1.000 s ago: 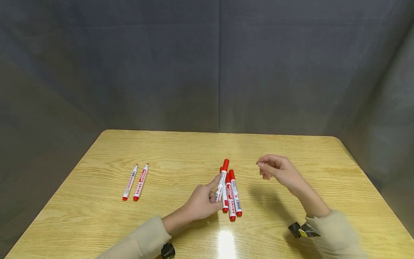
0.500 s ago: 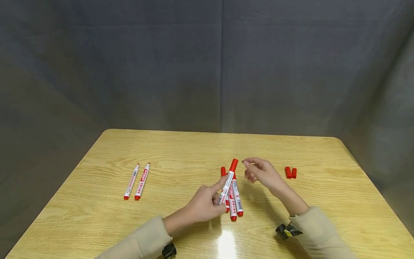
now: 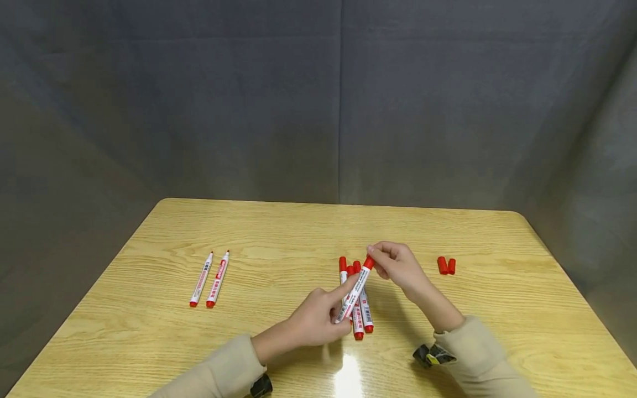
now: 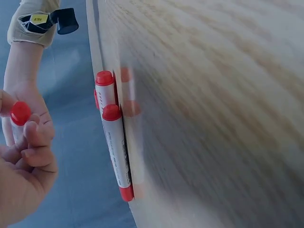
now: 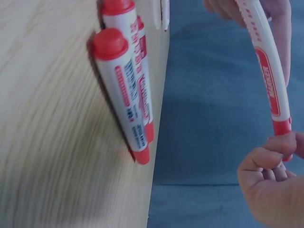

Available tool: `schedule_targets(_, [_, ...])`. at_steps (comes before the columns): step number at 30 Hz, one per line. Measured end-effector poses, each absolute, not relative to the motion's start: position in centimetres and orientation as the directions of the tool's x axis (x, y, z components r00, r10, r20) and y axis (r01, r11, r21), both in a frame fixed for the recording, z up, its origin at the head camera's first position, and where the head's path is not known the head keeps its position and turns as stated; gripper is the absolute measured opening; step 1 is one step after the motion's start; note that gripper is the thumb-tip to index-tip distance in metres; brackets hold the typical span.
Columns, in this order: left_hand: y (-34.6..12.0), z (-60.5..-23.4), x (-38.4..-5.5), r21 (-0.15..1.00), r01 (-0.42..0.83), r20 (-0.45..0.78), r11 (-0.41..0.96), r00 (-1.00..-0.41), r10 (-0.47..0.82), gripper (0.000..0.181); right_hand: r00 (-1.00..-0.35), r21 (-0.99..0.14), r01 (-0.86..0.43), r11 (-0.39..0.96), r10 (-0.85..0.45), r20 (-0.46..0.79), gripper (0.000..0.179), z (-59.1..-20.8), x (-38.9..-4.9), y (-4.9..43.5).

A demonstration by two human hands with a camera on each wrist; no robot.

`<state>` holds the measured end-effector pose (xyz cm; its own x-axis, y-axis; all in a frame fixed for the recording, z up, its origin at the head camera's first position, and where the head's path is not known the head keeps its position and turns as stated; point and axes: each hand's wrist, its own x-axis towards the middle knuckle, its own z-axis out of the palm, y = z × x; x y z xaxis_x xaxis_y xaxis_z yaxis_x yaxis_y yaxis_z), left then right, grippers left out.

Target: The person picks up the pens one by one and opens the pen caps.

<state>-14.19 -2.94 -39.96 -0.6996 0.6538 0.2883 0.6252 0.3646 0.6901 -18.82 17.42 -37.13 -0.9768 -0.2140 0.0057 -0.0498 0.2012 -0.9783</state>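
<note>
Thumb and fingers of the right hand (image 3: pixel 398 270) are brought together on the red cap (image 3: pixel 369 262); those of the left hand (image 3: pixel 318 318) grip the white barrel of the held marker (image 3: pixel 354 294). The cap sits at the barrel's far end, in direct contact with the right fingertips, and is much nearer that hand than the left. The marker's long axis runs obliquely from the left hand, up and rightward across the head view, to the right hand. Both wrist views show it raised off the table (image 3: pixel 278 235). No gap between cap and barrel is discernible.

Directly beneath, three capped markers (image 3: pixel 366 309) lie close together, caps toward the far edge. Right of the right hand, and apart from it, two loose caps (image 3: pixel 442 266) are set side by side. Well to the left, two uncapped markers (image 3: pixel 218 279) lie nearly parallel, tips facing the far edge.

The surface is pale wood grain with a bright reflection near the wearer. Dark grey curtains (image 3: pixel 224 110) enclose the far side and both flanks
</note>
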Motion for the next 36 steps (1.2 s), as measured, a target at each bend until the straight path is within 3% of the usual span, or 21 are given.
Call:
schedule_targets(4, [-2.7,-40.0,-13.9,0.604,0.69,0.389,0.399,-0.692,0.609,0.073,-0.985,-0.987,-0.064,0.148,-0.17,0.038,0.027,-36.9,-18.5,17.0])
schedule_targets(10, [-2.4,-39.9,-14.0,0.511,0.772,0.556,0.378,-0.632,0.539,0.053,-0.988,-0.988,-0.091,0.127,-0.134,0.074,0.028,-36.5,-18.2,17.0])
schedule_targets(16, [-2.9,-38.9,-14.4,0.623,0.746,0.5,0.237,-0.612,0.613,0.054,-0.985,-0.99,-0.085,0.117,-0.16,0.066,0.029,-36.2,-18.2,17.5])
schedule_targets(27, [-3.0,-37.3,-15.0,0.723,0.676,0.438,0.138,-0.605,0.665,0.049,-0.98,-0.994,-0.112,-0.002,-0.165,0.111,0.025,-35.5,-17.8,18.2])
schedule_targets(36, [-3.2,-35.8,-15.2,0.71,0.704,0.522,0.024,-0.549,0.653,0.046,-0.967,-0.972,-0.209,-0.105,-0.129,0.221,0.026,-33.7,-17.1,17.9])
